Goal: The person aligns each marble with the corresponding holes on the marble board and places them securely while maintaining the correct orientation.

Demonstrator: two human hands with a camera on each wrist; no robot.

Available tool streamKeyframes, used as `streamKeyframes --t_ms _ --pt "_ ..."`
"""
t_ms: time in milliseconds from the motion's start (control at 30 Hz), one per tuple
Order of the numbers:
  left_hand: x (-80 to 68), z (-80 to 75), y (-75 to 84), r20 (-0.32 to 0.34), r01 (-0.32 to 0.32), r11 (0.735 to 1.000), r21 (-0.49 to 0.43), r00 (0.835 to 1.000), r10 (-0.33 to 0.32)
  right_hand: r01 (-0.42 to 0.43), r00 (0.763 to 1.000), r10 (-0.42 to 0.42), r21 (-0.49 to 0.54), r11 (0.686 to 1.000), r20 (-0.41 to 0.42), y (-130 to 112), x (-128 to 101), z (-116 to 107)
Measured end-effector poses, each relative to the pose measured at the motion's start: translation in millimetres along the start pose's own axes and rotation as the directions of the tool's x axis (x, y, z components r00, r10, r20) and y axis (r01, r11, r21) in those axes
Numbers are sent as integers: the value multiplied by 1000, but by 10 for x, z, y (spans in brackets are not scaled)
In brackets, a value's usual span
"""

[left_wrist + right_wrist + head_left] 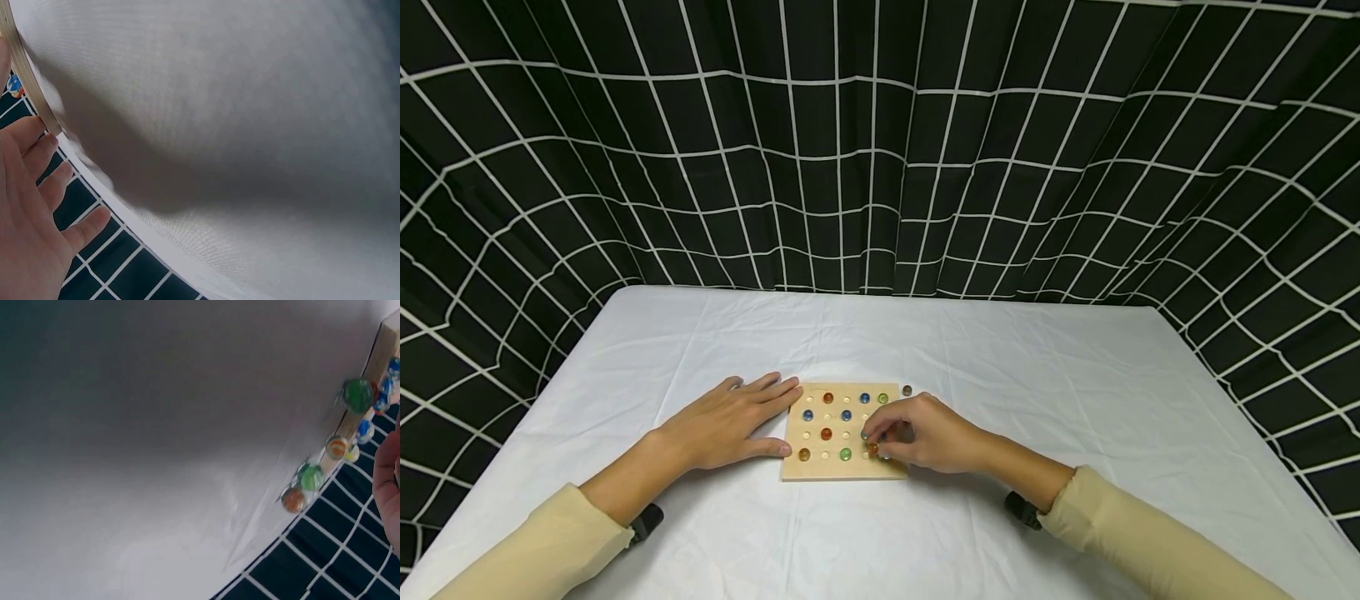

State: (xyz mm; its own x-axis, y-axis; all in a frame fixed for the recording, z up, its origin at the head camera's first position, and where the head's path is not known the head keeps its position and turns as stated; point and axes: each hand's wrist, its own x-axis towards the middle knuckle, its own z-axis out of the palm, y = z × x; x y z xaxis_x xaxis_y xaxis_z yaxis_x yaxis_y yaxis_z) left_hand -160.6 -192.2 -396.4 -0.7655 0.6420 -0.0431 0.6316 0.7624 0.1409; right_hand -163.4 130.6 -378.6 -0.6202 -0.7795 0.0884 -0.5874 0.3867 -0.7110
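Observation:
A square wooden board (838, 472) with rows of small holes lies on the white tablecloth (1037, 375). Several glass marbles sit in its holes, among them a blue marble (808, 414) and a red marble (826, 433). My left hand (758, 419) lies flat with straight fingers, its fingertips and thumb against the board's left edge. My right hand (877, 442) is curled over the board's right side and pinches an orange marble (873, 448) at the lower right holes. In the right wrist view, the board's edge (382, 353) shows with a green marble (358, 394) and an orange marble (292, 500).
One dark loose marble (907, 390) lies on the cloth just past the board's far right corner. A black curtain with a white grid (880, 167) closes in the table on three sides. In the left wrist view, the board's edge (25, 69) is beside my fingers (37, 156).

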Motion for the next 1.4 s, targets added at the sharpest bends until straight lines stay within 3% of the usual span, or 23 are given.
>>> streamKeyframes --t_ms 567,1033,1400 --pt "13 -6 3 3 -4 1000 -2 1000 4 -7 1000 8 -158 987 5 -32 78 93" --pt "12 5 3 4 1 1000 -2 1000 -1 -61 996 55 -75 995 -71 14 -94 -180" --pt "11 -5 13 3 0 1000 -4 1000 0 -136 991 135 -54 989 -21 201 -365 -257"
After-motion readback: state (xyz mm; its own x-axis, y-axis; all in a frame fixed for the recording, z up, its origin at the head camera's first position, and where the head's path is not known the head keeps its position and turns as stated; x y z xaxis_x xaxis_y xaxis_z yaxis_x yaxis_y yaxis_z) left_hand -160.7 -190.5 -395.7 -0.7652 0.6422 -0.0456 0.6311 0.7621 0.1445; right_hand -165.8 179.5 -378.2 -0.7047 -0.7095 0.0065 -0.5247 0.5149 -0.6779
